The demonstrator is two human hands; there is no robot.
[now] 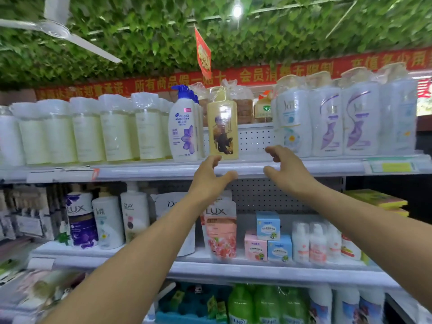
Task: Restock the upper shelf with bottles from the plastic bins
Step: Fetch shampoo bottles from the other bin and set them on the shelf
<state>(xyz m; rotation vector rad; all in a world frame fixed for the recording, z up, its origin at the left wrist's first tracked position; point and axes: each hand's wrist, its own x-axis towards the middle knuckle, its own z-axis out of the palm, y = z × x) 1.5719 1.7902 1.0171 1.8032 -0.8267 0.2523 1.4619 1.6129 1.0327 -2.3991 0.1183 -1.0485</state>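
A yellow bottle (223, 129) wrapped in clear plastic stands on the upper shelf (163, 170), between a white Head & Shoulders pump bottle (184, 127) and a gap showing the perforated back panel. My left hand (211, 177) is raised just below and in front of the yellow bottle, fingers loosely spread, holding nothing. My right hand (284, 168) hovers at the shelf edge in front of the gap, fingers relaxed and slightly curled, also empty. No plastic bins are in view.
Plastic-wrapped pale bottles (88, 132) fill the upper shelf's left; white and purple bottles (346, 122) fill its right. The shelf below holds Lux, Olay and Dove packs (219, 228) and small boxes (267, 239). Green bottles (257, 305) stand lower. A ceiling fan (56, 29) hangs at top left.
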